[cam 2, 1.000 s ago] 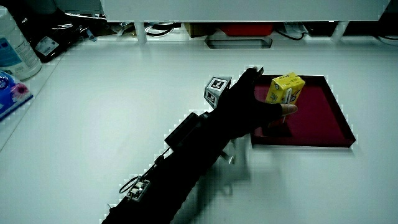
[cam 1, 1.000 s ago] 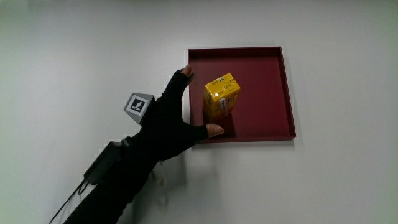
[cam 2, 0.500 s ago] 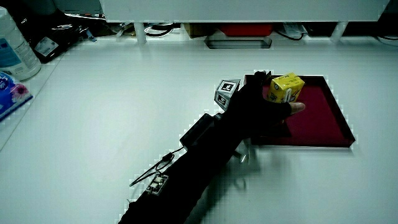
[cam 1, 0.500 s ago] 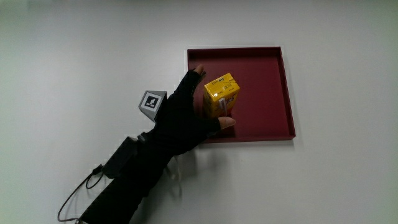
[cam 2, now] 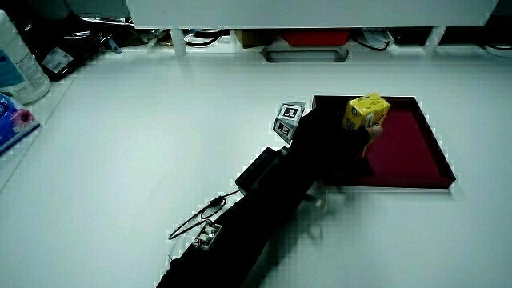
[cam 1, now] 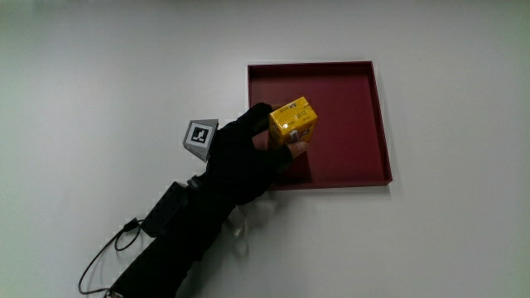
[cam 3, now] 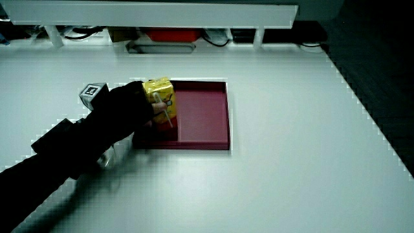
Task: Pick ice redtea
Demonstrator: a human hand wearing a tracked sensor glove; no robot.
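A yellow ice red tea carton (cam 1: 292,124) stands in a dark red square tray (cam 1: 352,99), near the tray's rim closest to the hand. The black-gloved hand (cam 1: 267,139) reaches in over that rim and its fingers are wrapped around the carton's side, thumb on the face nearer the person. Both side views show the same grasp on the carton (cam 2: 366,111) (cam 3: 160,97), with the hand (cam 2: 332,140) (cam 3: 126,107) partly hiding it. Whether the carton still touches the tray floor (cam 2: 404,144) (cam 3: 200,110) I cannot tell.
The patterned cube (cam 1: 199,135) sits on the back of the hand. A black box (cam 1: 170,203) and a thin cable (cam 1: 103,265) hang along the forearm. A white bottle (cam 2: 16,60) and coloured packets (cam 2: 14,116) lie at the table's edge.
The hand moved from beside the tray in over its rim, and its spread fingers closed around the carton. The carton has shifted slightly toward the hand.
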